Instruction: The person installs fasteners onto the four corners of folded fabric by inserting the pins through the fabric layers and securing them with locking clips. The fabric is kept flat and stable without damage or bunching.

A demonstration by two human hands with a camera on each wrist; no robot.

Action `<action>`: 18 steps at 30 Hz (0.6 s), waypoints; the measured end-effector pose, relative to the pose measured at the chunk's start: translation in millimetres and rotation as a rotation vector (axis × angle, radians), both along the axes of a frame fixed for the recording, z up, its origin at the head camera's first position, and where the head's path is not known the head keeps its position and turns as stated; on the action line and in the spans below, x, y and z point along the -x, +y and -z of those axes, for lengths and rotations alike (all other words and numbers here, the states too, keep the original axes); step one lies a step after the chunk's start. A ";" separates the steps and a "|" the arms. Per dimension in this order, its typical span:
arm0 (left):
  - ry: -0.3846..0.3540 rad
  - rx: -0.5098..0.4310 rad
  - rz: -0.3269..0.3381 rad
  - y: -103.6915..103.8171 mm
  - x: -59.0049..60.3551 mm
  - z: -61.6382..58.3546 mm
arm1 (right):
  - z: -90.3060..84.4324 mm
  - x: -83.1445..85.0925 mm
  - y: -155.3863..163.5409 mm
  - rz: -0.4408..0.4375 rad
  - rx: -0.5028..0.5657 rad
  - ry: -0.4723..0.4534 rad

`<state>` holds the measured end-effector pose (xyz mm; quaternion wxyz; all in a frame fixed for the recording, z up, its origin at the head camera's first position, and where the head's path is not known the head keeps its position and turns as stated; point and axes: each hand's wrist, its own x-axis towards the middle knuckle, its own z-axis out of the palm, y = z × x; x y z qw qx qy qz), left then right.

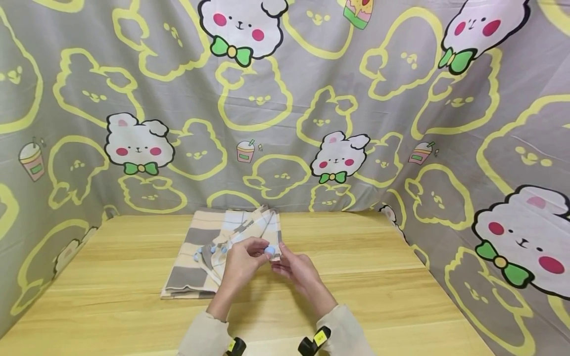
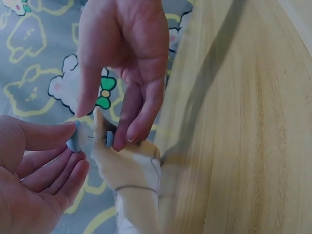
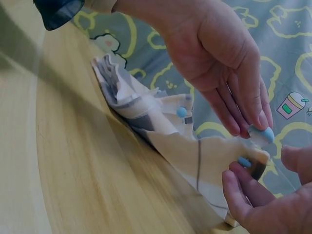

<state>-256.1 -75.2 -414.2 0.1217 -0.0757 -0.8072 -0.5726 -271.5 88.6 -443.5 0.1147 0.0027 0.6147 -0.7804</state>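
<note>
Wooden table [image 1: 365, 277] boxed in by cartoon-bear curtain [image 1: 311, 99]; lying at its middle toward the far edge, a checked beige-and-grey garment [image 1: 196, 257] with blue buttons [image 3: 182, 111]. Front edge lifted off the folded pile, left hand [image 1: 240, 264] pinching one side, right hand [image 1: 298, 271] pinching the other beside a blue button [image 1: 269, 251]. Probably light, soft and floppy, so best taken right at the hem near the small, likely slippery buttons.
</note>
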 end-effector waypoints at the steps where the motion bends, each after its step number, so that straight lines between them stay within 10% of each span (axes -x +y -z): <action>1: 0.002 -0.002 -0.002 -0.3 0.2 0.2 | 0.3 0.2 -0.1 -0.002 0.008 0.000; 18: -0.021 0.010 -0.014 1.5 -0.6 0.6 | -3.4 -1.5 -0.4 -0.103 -0.031 -0.014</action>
